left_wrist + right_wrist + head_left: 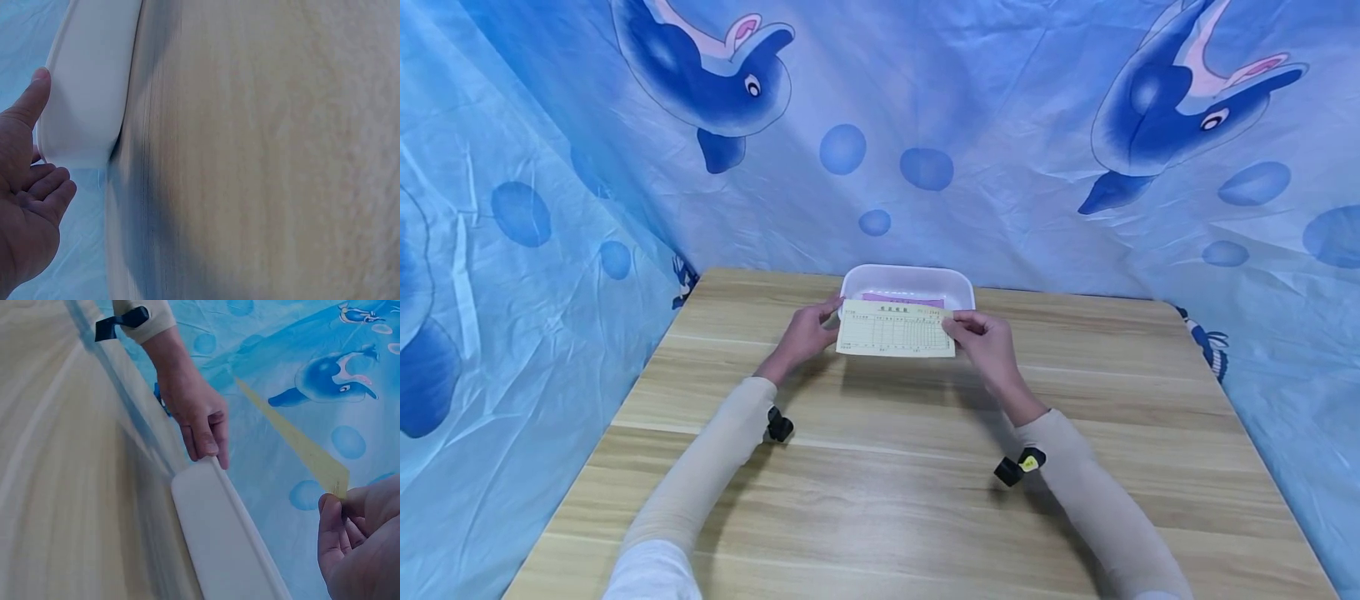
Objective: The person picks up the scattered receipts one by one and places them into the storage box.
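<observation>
A pale yellow printed form slip [895, 330] is pinched at its right end by my right hand [989, 343]. It hangs above the near side of a white plastic tray [910, 270] and hides part of it. My left hand [805, 335] holds the tray's left end; the right wrist view shows its thumb [206, 440] on the rim with fingers on the far side. A pink paper slip [880, 297] lies inside the tray, partly covered from sight. In the right wrist view the yellow slip appears nearly edge-on, apart from the tray.
The tray stands at the back edge of a wooden table [880, 500]. Behind and to the sides hangs a blue curtain [985, 100] with dolphin prints. A small black device [780, 425] is strapped to the left wrist, and another [1009, 472] to the right.
</observation>
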`<state>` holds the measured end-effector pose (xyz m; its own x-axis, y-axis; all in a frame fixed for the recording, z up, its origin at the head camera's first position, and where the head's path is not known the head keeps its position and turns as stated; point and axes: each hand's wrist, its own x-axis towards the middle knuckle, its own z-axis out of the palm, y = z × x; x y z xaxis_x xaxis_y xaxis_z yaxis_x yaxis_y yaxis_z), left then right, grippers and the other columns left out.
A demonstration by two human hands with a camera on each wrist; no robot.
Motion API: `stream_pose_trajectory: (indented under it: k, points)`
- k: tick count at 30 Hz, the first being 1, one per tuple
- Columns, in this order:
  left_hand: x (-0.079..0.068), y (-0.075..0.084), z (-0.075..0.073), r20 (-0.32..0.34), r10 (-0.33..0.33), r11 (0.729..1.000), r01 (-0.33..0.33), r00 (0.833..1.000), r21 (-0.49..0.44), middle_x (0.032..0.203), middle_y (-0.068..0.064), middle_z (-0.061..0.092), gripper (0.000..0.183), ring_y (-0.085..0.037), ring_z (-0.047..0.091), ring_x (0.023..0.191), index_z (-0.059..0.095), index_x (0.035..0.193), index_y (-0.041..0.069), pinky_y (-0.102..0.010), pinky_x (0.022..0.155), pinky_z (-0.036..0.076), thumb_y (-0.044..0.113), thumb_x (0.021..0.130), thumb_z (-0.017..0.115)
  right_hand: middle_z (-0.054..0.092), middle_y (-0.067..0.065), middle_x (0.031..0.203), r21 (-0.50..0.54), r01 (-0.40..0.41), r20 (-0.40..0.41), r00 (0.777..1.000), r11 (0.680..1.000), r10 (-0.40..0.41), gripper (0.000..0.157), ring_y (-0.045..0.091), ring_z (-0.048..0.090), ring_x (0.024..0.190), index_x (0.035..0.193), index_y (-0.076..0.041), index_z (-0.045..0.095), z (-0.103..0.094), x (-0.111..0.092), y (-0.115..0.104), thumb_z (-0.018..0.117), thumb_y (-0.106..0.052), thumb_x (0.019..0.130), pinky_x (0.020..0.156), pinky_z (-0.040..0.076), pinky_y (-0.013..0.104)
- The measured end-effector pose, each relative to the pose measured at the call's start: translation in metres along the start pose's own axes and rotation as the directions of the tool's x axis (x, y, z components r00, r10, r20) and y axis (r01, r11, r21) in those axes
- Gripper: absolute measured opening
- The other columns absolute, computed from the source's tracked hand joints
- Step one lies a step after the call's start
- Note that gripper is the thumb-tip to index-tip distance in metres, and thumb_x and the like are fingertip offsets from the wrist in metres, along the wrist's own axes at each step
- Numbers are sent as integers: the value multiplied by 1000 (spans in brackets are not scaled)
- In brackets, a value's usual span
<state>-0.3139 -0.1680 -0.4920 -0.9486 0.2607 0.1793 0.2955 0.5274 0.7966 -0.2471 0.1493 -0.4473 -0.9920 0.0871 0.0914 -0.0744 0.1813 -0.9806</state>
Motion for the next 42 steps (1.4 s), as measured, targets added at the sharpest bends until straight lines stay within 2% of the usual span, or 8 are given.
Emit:
stream_pose_trajectory:
  k: [7,14,17,24,33,36,42]
  points:
    - [2,1,0,11,-17,1000,17,1000,-7,157,-18,41,63,-34,43,145,50,147,1,-44,117,43,8,91,78,70,3,93,-7,3,-4,1000,1000,-3,29,10,66,81,112,1,74,-3,16,-9,77,-22,94,71,60,21]
    - [1,2,-2,48,-46,999,47,998,-14,161,-12,37,80,-31,41,146,46,151,6,-41,118,42,35,86,84,69,3,93,18,19,-15,1000,1000,-19,31,7,66,80,116,5,71,-5,38,-13,75,-17,95,70,61,18]
    - [1,1,-2,48,-48,999,49,998,-12,161,-11,37,82,-33,42,145,46,151,8,-42,118,41,40,85,83,71,7,97,-22,21,-16,1000,1000,-21,30,8,67,83,117,3,72,-5,46,-15,74,-19,96,73,62,19]
    - [-1,-1,-2,40,-40,999,40,998,-8,161,-12,37,84,-35,43,144,45,151,6,-44,118,41,41,85,83,74,17,107,-141,36,-35,999,989,-41,28,13,69,82,117,0,74,0,64,-14,73,-21,97,76,63,28]
    - [-2,-4,-2,38,-38,999,39,999,-38,161,-12,36,85,-30,40,147,46,151,7,-41,119,41,42,84,84,76,17,102,-272,32,-69,996,962,-52,21,20,73,77,110,-2,76,14,85,-4,74,-18,95,75,63,33]
    - [-2,-4,-2,40,-34,999,35,999,-40,162,-13,36,84,-29,39,147,46,151,7,-40,119,41,42,85,83,77,17,100,-303,33,-72,996,952,-58,20,26,74,80,108,-2,77,17,89,0,74,-17,95,75,62,36]
    - [-2,-3,-2,41,-26,999,28,999,-41,162,-13,36,84,-28,39,148,46,151,6,-41,119,41,41,85,83,77,17,102,-344,27,-47,998,939,-46,22,29,74,87,110,-1,77,22,95,7,73,-17,95,71,61,34]
